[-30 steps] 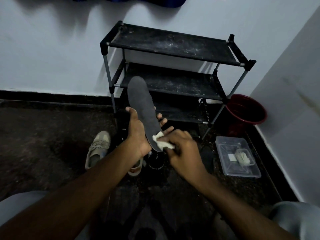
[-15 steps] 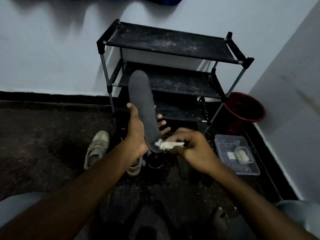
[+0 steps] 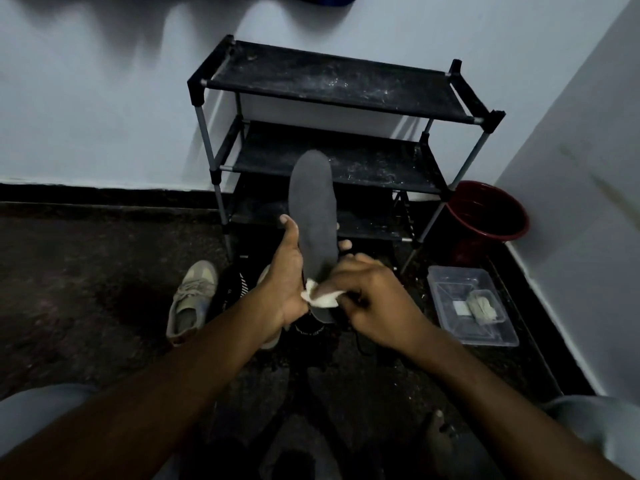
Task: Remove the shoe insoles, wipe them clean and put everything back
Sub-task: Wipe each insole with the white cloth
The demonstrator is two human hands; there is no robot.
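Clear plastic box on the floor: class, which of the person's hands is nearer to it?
Right. The right hand, pinching the white cloth, is just left of the box; the left hand, gripping the insole, lies farther left beyond it.

Two hands [image 3: 285, 285] [image 3: 377, 306], one insole [image 3: 313, 209], one cloth [image 3: 323, 300], one shoe rack [image 3: 332, 81], one red bucket [image 3: 486, 216], one clear tub [image 3: 450, 299]

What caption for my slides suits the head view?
Left hand holds dark grey insole; right hand wipes its lower end with white cloth.
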